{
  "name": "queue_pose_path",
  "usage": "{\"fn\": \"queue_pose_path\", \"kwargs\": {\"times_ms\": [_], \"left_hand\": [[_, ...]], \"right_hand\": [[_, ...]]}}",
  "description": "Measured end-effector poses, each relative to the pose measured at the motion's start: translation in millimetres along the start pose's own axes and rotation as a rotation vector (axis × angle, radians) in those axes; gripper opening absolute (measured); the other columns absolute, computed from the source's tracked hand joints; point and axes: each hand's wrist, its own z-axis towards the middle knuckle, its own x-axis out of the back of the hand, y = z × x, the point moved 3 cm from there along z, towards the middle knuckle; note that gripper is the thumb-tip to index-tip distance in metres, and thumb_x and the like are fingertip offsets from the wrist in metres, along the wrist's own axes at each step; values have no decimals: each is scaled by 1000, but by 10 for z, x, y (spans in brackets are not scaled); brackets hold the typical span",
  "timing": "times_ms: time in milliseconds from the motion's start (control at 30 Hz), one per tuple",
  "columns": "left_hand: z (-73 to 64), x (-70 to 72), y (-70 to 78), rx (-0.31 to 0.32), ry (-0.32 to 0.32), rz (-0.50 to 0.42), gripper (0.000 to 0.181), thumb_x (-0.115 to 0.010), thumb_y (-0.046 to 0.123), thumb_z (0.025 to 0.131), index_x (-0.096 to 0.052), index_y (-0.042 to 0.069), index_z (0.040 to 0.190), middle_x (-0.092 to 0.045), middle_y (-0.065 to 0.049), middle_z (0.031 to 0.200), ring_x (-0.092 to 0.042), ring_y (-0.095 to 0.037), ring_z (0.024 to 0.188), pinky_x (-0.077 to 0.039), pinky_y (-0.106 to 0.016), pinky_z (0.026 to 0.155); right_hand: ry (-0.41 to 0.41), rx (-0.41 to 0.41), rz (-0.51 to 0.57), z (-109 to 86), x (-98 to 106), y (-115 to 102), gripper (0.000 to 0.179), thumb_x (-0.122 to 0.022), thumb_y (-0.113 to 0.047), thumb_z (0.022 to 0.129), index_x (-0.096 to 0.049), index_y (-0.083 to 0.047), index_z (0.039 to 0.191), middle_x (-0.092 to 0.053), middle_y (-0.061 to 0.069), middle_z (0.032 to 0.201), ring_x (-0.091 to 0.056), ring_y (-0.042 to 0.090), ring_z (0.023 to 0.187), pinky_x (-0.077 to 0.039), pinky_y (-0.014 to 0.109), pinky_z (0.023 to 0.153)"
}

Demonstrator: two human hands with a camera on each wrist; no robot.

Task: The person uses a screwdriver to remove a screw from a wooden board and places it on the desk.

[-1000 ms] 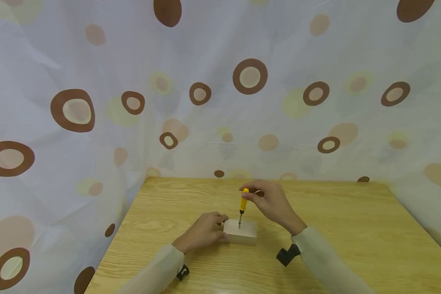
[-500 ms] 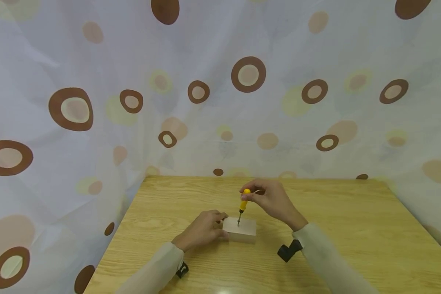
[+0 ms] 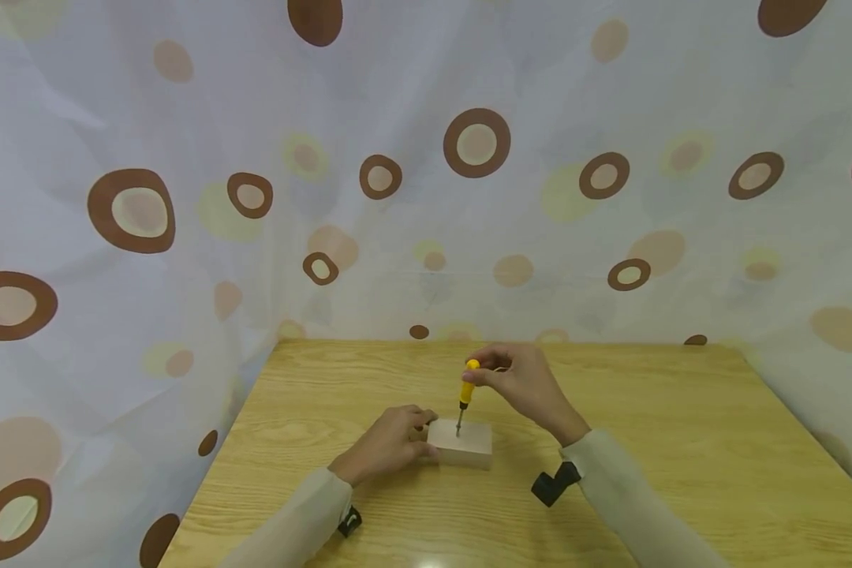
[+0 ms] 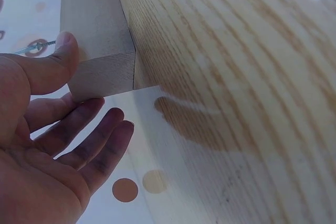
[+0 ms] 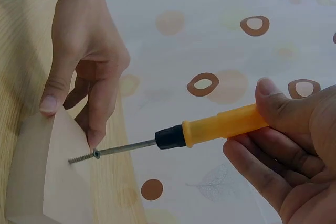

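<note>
A pale wooden block (image 3: 461,455) lies on the table in the head view. My left hand (image 3: 379,446) holds its left end, with thumb and fingers on opposite sides, as the left wrist view also shows. My right hand (image 3: 528,388) pinches the yellow handle of a screwdriver (image 5: 223,128) between thumb and fingers. The shaft runs down to a screw (image 5: 81,158) that stands partly sunk in the block's top face, much of its thread showing. In the right wrist view the screwdriver's tip meets the screw head; the tip itself is hidden there.
The wood-grained table (image 3: 646,418) extends around the block and both hands. Behind it and at its sides hangs a pale curtain (image 3: 397,95) with brown and beige spots. Dark wrist-worn devices (image 3: 556,483) sit under both forearms.
The head view has shifted slightly. Both hands keep their holds, and the screwdriver stays on the screw with only a slight change of tilt.
</note>
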Motion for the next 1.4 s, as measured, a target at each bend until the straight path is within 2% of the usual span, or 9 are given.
{"fn": "queue_pose_path", "kwargs": {"times_ms": [167,267,400,533,767,1033,1233,1300,1400], "left_hand": [[2,6,-1,-2,-6,17,59,-77,37,93,-63,3,139,-64,-10,137,-65,-25,118,-56,-38,95],[16,11,2,-17,-1,24,58,-77,35,93,-63,3,139,-65,-10,136,-65,-25,119,-56,-38,95],[35,5,-6,-25,3,43,57,-78,36,93,-64,3,138,-66,-10,135,-64,-24,119,-55,-38,95],[33,5,-11,-24,-2,58,59,-77,38,92,-63,3,138,-65,-10,135,-63,-24,121,-55,-38,97],[25,5,-11,-21,-1,44,60,-78,39,92,-63,3,139,-65,-9,136,-63,-25,121,-54,-39,97],[13,18,11,-16,-3,28,60,-78,37,92,-64,2,138,-65,-10,136,-63,-25,120,-54,-39,97],[2,17,9,-29,0,3,60,-77,37,92,-62,1,138,-65,-10,134,-66,-24,115,-56,-34,92],[1,14,4,-32,2,-2,61,-77,37,92,-62,0,138,-65,-10,134,-66,-23,114,-56,-33,91],[4,5,-5,-30,3,-10,60,-77,36,92,-63,1,138,-65,-10,134,-67,-23,113,-57,-31,90]], "right_hand": [[-73,20,5,20,-7,-36,13,-77,-19,95,-78,-16,107,-74,0,109,-70,17,94,-59,33,83],[-97,38,-7,30,-23,-53,13,-74,-21,97,-76,-16,109,-73,0,107,-68,17,95,-59,33,85],[-49,41,-25,22,-61,-54,19,-78,-29,94,-75,-15,106,-73,-2,96,-69,16,85,-59,33,78],[-27,33,13,8,-68,-35,20,-81,-29,91,-77,-14,103,-74,-2,94,-71,16,84,-58,33,78],[-146,14,73,16,-13,-43,16,-75,-21,96,-79,-16,111,-75,3,110,-71,21,98,-58,35,87],[-29,28,11,-12,-35,-52,21,-77,-28,95,-78,-16,112,-75,1,107,-71,17,89,-59,31,78],[-98,105,1,-13,-24,-118,16,-72,-15,97,-78,-15,113,-74,3,114,-70,17,95,-59,30,82],[-119,109,3,-7,-24,-120,17,-72,-15,98,-77,-15,114,-74,2,114,-70,18,97,-59,30,83],[-95,89,-16,-6,-32,-92,16,-76,-22,96,-77,-17,112,-73,-2,109,-71,19,92,-59,31,81]]}}
